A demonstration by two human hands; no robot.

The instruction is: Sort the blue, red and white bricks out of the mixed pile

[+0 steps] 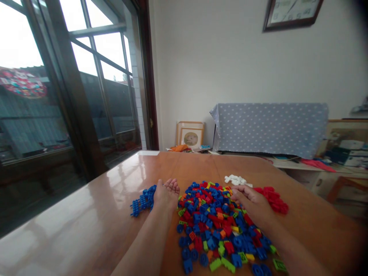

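Picking appears in hand; I have the left hand [166,194], fingers loosely open, beside blue pieces [143,202]; the right hand [253,198], fingers curled, pinch indiscernible, borders mixed bricks [211,220] on the bench [94,218]. I judge the next move calls for fingertip precision.

Daylight from overexposed windows [107,50], left; pale glare on tabletop [94,214]; right-hand corners dark; overall softness.

Below left hand [167,193]: flat brown wood tabletop [94,230], glossy; rightward, small multicoloured plastic blocks [212,221], smooth; beyond, draped blue-grey cloth [273,128], matt.
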